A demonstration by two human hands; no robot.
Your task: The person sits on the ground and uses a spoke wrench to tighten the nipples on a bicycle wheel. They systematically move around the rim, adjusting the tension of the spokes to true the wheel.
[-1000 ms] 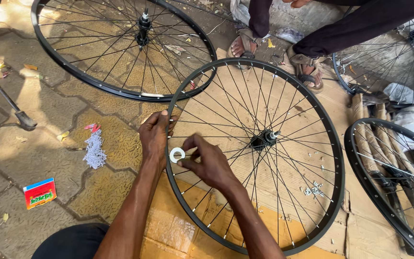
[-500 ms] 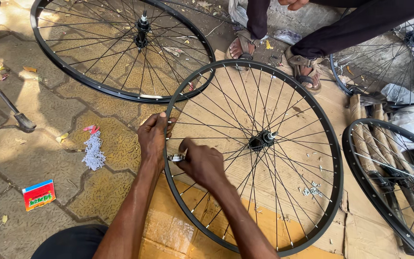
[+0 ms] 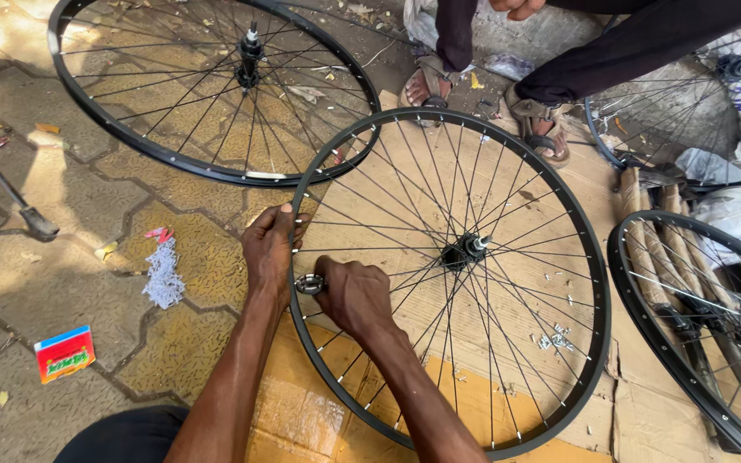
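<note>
Spoked wheel (image 3: 508,343) flat on cardboard (image 3: 465,403), fully laced, rim under both grips. Left hand (image 3: 269,253) clamped over rim edge; right hand (image 3: 355,296) closed round small metal spoke tool (image 3: 309,284) between grips. Truing apparently mid-way; loose nipples (image 3: 555,336) right of grips.

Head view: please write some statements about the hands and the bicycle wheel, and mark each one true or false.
1. The left hand grips the black rim of the middle wheel. True.
2. The right hand holds a small round metal tool at the rim. True.
3. The middle wheel lies on bare paving stones. False: it lies on cardboard.
4. A red and blue small box lies on the ground to the left. True.
5. The middle wheel has a tyre fitted. False: the rim is bare.
6. Nobody else is near. False: another person's sandalled feet are beyond the wheel.
</note>
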